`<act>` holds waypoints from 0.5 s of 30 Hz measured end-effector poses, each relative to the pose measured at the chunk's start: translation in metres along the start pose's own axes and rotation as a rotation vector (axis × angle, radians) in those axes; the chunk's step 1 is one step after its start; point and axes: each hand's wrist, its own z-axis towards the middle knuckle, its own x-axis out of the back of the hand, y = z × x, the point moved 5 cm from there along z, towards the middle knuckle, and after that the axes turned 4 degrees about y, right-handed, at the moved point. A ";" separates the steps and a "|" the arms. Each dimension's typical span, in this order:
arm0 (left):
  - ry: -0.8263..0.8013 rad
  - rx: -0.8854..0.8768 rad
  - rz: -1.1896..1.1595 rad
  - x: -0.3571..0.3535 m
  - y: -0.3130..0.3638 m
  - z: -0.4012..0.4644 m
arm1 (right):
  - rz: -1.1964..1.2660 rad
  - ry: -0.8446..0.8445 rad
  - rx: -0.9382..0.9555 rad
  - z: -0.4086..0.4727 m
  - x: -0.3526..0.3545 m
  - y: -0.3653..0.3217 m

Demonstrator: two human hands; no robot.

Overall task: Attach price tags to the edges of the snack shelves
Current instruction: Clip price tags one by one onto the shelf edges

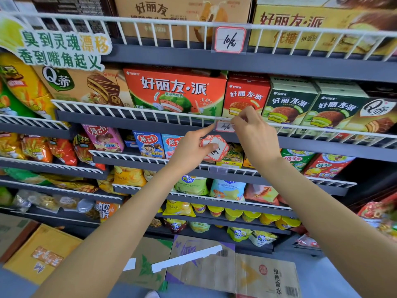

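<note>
A red-bordered price tag (224, 126) sits in a clear holder on the white wire rail (133, 111) of the second shelf. My right hand (253, 130) pinches the tag's right end at the rail. My left hand (191, 147) grips a small stack of red-bordered price tags (214, 147) just below, with its index finger stretched out to touch the tag's left edge. Another tag (230, 39) marked 10 hangs in a holder on the top shelf's rail. An empty clear holder (218, 169) hangs on the third shelf's rail.
Boxes of pies (174, 91) fill the second shelf behind the rail. Snack bags (103, 136) and cups line the lower shelves. Flattened cardboard boxes (232, 269) lie on the floor below. A green promotional sign (58, 48) sticks out at upper left.
</note>
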 end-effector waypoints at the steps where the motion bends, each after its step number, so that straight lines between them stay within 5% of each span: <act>1: -0.001 0.004 -0.007 0.000 0.000 0.000 | -0.013 0.001 0.001 0.000 0.000 0.000; 15: -0.044 0.091 -0.128 0.003 0.009 0.010 | 0.012 -0.081 0.093 -0.014 -0.001 0.006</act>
